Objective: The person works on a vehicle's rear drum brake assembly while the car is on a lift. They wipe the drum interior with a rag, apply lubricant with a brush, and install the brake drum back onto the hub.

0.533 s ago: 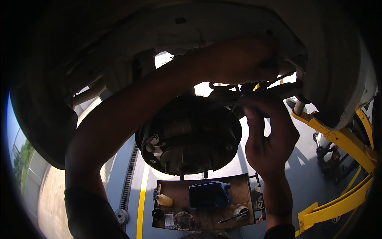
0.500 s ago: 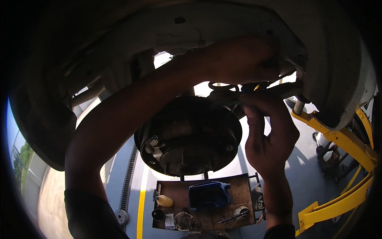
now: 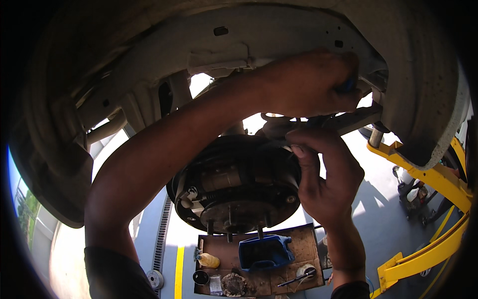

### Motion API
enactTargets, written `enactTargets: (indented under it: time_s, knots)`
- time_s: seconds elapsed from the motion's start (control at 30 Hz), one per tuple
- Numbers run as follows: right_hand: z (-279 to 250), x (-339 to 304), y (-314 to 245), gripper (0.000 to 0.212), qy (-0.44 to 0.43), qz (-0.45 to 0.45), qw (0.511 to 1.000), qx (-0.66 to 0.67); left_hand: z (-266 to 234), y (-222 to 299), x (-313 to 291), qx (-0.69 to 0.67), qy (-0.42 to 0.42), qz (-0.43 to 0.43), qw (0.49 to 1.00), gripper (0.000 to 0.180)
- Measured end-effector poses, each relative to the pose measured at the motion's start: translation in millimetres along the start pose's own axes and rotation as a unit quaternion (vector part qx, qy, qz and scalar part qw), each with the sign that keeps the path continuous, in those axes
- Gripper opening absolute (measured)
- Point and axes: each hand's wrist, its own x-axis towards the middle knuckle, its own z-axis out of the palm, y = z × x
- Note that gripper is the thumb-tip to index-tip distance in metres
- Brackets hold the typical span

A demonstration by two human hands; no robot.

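Observation:
My left arm reaches across the dark wheel well to the upper right. There my left hand [image 3: 323, 82] is closed around a small blue thing [image 3: 347, 85], mostly hidden by the fingers. Lower down, my right hand [image 3: 331, 174] is bent, with thumb and forefinger pinched at the upper right rim of the drum brake backing plate [image 3: 294, 172]; what lies between them is hard to make out. The wheel hub [image 3: 234, 214] with its protruding studs sits in front of that plate. A dark suspension arm [image 3: 356, 119] runs between my hands toward the right.
Below stands a brown work surface [image 3: 214, 244] bearing a blue cut-open container [image 3: 269, 254], a yellowish bottle [image 3: 208, 260], a round tin [image 3: 200, 277] and a pen-like tool [image 3: 296, 278]. A yellow lift arm [image 3: 423, 174] crosses at right. Car body panels [image 3: 219, 50] arch overhead.
The picture is brighter. My left hand has shifted slightly right, and the blue thing in it now shows. My right hand sits a little farther left, still pinched.

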Motion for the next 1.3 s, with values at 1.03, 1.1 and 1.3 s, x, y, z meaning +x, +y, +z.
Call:
enactTargets:
  time_s: [1.03,1.1,1.3]
  knots:
    - [3.8,-29.8,10.6,0.013,0.055,0.058,0.997,0.019,0.5,4.9,-0.7,0.006,-0.008,-0.007,1.000,0.031]
    - [3.9,-28.7,9.7,0.014,0.063,0.034,0.997,0.018,-2.1,9.2,-0.8,0.002,-0.013,-0.031,0.999,0.031]
    - [-18.8,-24.0,-1.5,0.011,0.207,-0.017,0.978,-0.029,-4.1,18.8,-6.3,0.004,-0.009,-0.027,1.000,0.032]
